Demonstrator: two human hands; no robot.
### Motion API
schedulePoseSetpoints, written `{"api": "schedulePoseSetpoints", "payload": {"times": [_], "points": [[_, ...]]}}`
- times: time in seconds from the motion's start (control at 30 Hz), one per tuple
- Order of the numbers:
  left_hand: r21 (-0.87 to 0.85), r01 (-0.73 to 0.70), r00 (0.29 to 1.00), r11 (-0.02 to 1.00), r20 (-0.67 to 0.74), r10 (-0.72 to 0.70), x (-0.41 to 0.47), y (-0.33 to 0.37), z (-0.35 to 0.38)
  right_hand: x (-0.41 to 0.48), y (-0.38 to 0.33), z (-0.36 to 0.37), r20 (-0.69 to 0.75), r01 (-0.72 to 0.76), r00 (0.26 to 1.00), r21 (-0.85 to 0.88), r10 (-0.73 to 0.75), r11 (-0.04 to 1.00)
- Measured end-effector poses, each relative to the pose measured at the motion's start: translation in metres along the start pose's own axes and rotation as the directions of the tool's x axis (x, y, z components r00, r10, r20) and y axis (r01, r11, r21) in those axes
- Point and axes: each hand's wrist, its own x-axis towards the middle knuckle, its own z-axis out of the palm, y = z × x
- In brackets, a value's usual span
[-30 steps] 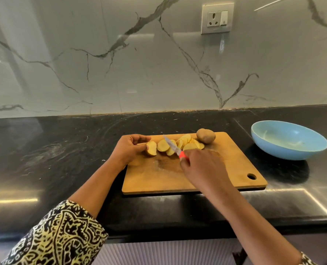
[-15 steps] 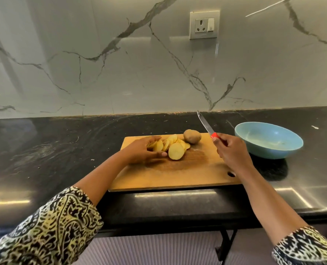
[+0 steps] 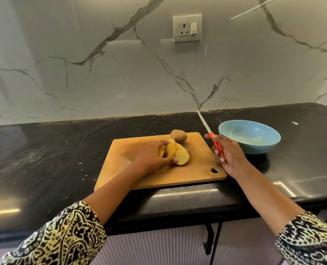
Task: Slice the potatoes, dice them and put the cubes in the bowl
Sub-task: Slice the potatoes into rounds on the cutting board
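Note:
A wooden cutting board (image 3: pixel 132 175) lies on the black counter. My left hand (image 3: pixel 151 155) grips a bunched stack of yellow potato slices (image 3: pixel 178 153) near the board's middle, thumb under the front slice. A whole unpeeled potato (image 3: pixel 178 136) sits at the board's back edge, just behind the slices. My right hand (image 3: pixel 229 155) holds a red-handled knife (image 3: pixel 210 134) off the board's right edge, blade pointing up and away toward the wall. A light blue bowl (image 3: pixel 258 148) stands right of the board, with no potato pieces visible inside.
The black stone counter (image 3: pixel 44 159) runs left and right, with small white specks on it. A marble wall with a socket (image 3: pixel 187 28) rises behind. The counter's front edge is close below the board.
My right hand lifted the knife off the slices and moved right, beside the bowl. My left hand gathered the spread slices into a tight stack.

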Motion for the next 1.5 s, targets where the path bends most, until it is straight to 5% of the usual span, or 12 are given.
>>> {"api": "schedulePoseSetpoints", "payload": {"times": [0.5,0.73,0.8,0.87,0.97,1.13,1.27,1.5], "points": [[-0.018,0.152,0.973,0.988,-0.173,-0.153,0.007,0.08,0.062,-0.014,0.0,-0.025,-0.128,0.041,0.992,0.185,-0.017,0.982],[-0.248,0.196,0.953,0.949,-0.181,-0.244,0.011,0.082,0.058,-0.017,-0.002,-0.024,-0.155,0.036,0.988,0.174,-0.008,0.984],[-0.314,0.205,0.94,0.927,-0.2,-0.276,0.014,0.066,0.045,-0.018,-0.004,-0.022,-0.196,0.043,0.981,0.139,-0.015,0.989],[-0.207,0.263,0.927,0.942,-0.215,-0.307,0.017,0.047,0.03,-0.018,-0.005,-0.018,-0.271,0.07,0.961,0.041,-0.056,0.997],[-0.188,0.362,0.916,0.913,-0.11,-0.386,0.015,0.03,0.012,-0.019,-0.003,-0.012,-0.285,0.134,0.944,-0.127,-0.166,0.983],[0.143,0.207,0.978,0.968,-0.018,-0.207,0.012,0.031,0.026,-0.019,0.001,0.002,-0.101,0.066,0.99,-0.312,-0.102,0.948],[0.149,0.148,0.988,0.978,0.014,-0.152,0.015,0.037,0.04,-0.022,-0.001,0.008,-0.007,0.027,0.999,-0.473,-0.034,0.881],[0.127,0.084,0.993,0.988,0.076,-0.094,0.008,0.037,0.039,-0.02,0.001,0.004,0.033,0.031,0.999,-0.42,-0.019,0.907]]}}
